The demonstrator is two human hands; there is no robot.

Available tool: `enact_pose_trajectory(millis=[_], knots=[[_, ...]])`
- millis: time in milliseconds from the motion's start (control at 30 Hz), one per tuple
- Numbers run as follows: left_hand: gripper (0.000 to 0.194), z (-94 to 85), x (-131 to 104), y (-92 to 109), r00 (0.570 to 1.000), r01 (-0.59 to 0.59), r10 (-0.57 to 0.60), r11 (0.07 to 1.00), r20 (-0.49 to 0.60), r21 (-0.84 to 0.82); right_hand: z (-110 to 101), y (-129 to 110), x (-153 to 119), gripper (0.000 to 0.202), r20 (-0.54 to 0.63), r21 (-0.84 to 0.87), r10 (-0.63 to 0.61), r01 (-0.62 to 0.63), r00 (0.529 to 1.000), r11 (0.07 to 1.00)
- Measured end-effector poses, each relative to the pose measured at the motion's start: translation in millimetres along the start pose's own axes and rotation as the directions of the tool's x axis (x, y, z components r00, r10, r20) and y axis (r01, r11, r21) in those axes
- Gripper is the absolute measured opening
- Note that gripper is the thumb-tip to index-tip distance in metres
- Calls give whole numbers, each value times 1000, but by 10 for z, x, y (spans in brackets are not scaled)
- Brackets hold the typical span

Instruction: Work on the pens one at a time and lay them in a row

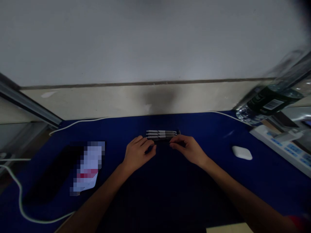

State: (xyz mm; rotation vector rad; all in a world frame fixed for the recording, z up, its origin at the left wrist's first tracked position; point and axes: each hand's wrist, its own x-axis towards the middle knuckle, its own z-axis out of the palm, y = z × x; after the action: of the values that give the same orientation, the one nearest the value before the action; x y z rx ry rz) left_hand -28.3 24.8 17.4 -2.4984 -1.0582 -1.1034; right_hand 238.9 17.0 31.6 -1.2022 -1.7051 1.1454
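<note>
Several slim pens (pixel 160 133) with white and grey barrels lie side by side, pointing left to right, on the blue table surface (pixel 126 127). At their left end is my left hand (pixel 139 150), its fingertips at the nearest pen and its thumb apart from the fingers. My right hand (pixel 188 149) is by the right end, thumb and index finger brought close together near the nearest pen. Whether anything is between those fingertips is too small to tell. A small dark round thing sits just behind my right fingers.
A phone (pixel 91 165) with a blurred screen lies at left, beside a white cable (pixel 20 194). At right are a white earbud case (pixel 242 152), a power strip (pixel 286 149) and a green-labelled bottle (pixel 269 101). A wall (pixel 109 102) stands behind.
</note>
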Motion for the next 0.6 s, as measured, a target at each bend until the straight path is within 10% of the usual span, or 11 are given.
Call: enact_pose_trajectory(millis=[167,300,600], knots=[[18,4,-5,-5,1000,-6,6,1000,-5,-11,3,-21,-9,45,11,-57,31,-30,999,998],[21,-2,-6,3,999,0,0,1000,32,-6,16,-66,-8,26,-3,-32,-6,6,1000,999],[30,21,-27,128,954,-71,67,997,293,4,179,-107,-116,44,129,-214,-45,72,991,974]])
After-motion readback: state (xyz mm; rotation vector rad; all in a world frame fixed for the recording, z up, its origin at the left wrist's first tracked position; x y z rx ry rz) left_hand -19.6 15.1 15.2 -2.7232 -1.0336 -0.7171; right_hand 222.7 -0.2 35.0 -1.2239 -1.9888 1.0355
